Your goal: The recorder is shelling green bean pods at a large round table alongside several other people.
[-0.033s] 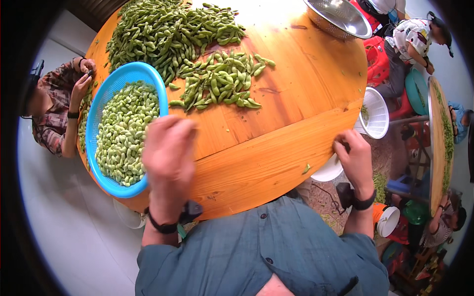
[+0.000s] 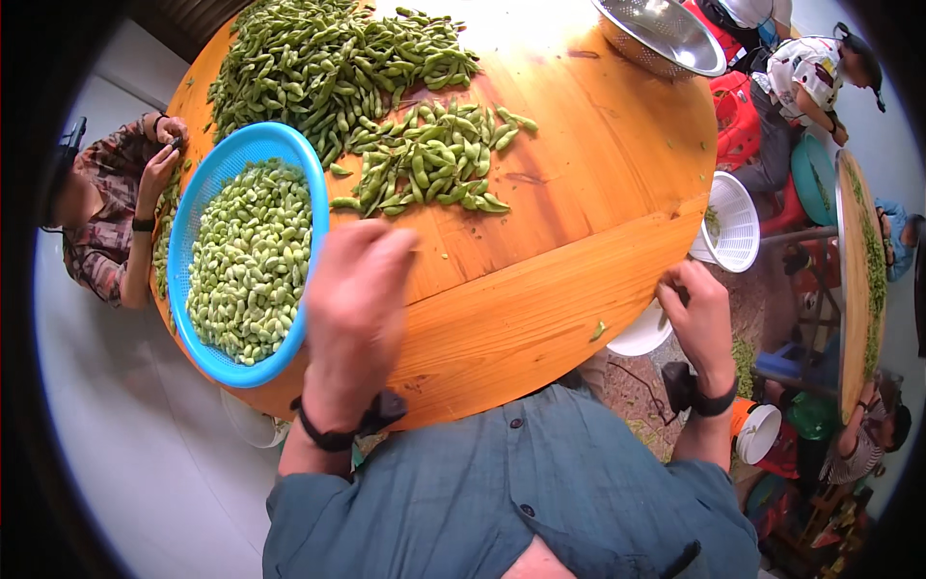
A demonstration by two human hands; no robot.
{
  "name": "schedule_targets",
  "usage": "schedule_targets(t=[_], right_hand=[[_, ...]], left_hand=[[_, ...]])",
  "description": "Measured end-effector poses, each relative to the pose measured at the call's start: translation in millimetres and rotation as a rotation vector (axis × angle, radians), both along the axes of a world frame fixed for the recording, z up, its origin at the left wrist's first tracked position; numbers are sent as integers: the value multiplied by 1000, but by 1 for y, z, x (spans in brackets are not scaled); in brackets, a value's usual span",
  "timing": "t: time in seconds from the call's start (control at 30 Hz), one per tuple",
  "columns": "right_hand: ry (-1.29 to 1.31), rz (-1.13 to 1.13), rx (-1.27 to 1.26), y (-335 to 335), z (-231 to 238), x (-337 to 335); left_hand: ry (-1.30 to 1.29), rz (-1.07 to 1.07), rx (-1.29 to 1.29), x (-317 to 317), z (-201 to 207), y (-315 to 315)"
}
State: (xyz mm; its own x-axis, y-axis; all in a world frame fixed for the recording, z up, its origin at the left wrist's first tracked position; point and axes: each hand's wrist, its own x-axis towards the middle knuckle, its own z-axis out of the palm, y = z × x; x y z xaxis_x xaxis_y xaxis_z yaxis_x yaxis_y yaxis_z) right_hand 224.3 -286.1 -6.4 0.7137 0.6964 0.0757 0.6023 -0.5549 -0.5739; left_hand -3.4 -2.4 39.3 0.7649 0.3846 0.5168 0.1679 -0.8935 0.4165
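Observation:
My left hand (image 2: 359,299) hovers over the near part of the wooden table, just right of a blue basket. Motion smears its fingers, so whether they hold anything is unclear. Shelled green beans (image 2: 253,256) fill the blue basket (image 2: 318,183). By the table's right edge my right hand (image 2: 698,307) is closed, thumb and fingertips pinched together; whatever is between them is too small to make out. Part of a white bowl (image 2: 644,333) shows below the edge beside it. A small heap of green soybean pods (image 2: 434,159) lies ahead of my left hand.
A larger pile of pods (image 2: 318,68) covers the far left of the table (image 2: 579,183). At the far right stands a metal colander (image 2: 666,39). A white basket (image 2: 738,222) is beyond the right edge. One person sits at left; others are around another table at right.
My left hand has moved right, away from the blue basket's rim. My right hand has shifted very slightly and stays pinched.

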Motion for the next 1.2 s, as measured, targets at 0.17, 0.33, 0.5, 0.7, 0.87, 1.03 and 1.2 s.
schedule_targets(t=[0.17, 0.33, 0.5, 0.7, 0.87, 1.03, 1.2], right_hand=[[50, 9, -186, -20, 20, -7], [124, -99, 97, 1, 25, -16], [451, 64, 253, 47, 25, -28], [494, 171, 363, 111, 15, -57], [513, 227, 429, 134, 0, -67], [392, 268, 384, 133, -2, -62], [409, 172, 370, 123, -1, -53]], left_hand=[[220, -68, 24, 59, -50, 4], [253, -28, 67, 72, -63, 13], [60, -76, -228, 65, -59, 12], [69, -81, -1338, 46, -38, -3], [59, -129, -1416, 34, -53, -10], [63, -118, -1423, 33, -54, -15], [100, -149, -785, 32, -59, -12]])
